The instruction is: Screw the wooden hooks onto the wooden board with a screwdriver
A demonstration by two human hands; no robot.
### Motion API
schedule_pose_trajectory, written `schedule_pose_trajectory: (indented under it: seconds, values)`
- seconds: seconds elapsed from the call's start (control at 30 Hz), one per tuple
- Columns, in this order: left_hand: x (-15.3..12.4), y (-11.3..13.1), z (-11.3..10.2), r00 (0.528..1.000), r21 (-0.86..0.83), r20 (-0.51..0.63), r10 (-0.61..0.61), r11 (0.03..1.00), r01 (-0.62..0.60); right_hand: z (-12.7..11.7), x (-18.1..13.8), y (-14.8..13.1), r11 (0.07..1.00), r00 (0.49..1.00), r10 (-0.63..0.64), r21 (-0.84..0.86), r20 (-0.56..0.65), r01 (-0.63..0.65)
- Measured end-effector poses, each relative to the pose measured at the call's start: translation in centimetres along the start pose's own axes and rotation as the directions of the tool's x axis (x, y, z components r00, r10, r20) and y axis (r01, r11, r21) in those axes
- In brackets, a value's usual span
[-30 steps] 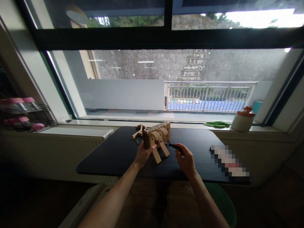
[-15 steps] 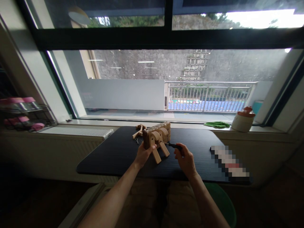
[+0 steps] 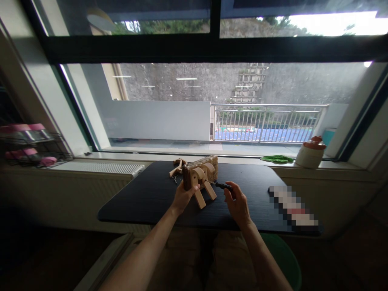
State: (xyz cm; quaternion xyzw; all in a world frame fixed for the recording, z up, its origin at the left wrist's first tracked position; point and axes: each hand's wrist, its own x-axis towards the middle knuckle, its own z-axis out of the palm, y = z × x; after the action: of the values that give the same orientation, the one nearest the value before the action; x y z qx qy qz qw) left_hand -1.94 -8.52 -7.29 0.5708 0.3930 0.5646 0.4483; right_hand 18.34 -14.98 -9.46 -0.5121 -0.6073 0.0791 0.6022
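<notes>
A wooden model (image 3: 201, 174) with angled legs stands on the black table (image 3: 145, 198). My left hand (image 3: 182, 198) is closed on the model's near left end and steadies it. My right hand (image 3: 237, 203) is closed on a black-handled screwdriver (image 3: 223, 186), whose thin tip points left into the model's side. A loose wooden part (image 3: 177, 165) and some small metal bits lie on the table just behind the model.
A white jar with a red lid (image 3: 309, 152) and a green cloth (image 3: 277, 159) sit on the windowsill at the right. A blurred-out flat object (image 3: 292, 205) lies on the table's right side. A wire rack with pink items (image 3: 28, 146) stands at the left. A green stool (image 3: 283, 258) is below.
My right hand has shifted very slightly on the screwdriver handle. The model and my left hand stay in place.
</notes>
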Motion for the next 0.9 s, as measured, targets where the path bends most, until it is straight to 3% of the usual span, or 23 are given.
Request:
schedule_pose_trajectory:
  seconds: [0.9]
  values:
    - [-0.07, 0.33, 0.15, 1.000, 0.004, -0.020, -0.013, 1.000, 0.013, 0.25, -0.12, 0.45, 0.998, 0.998, 0.050, 0.025, 0.032, -0.050]
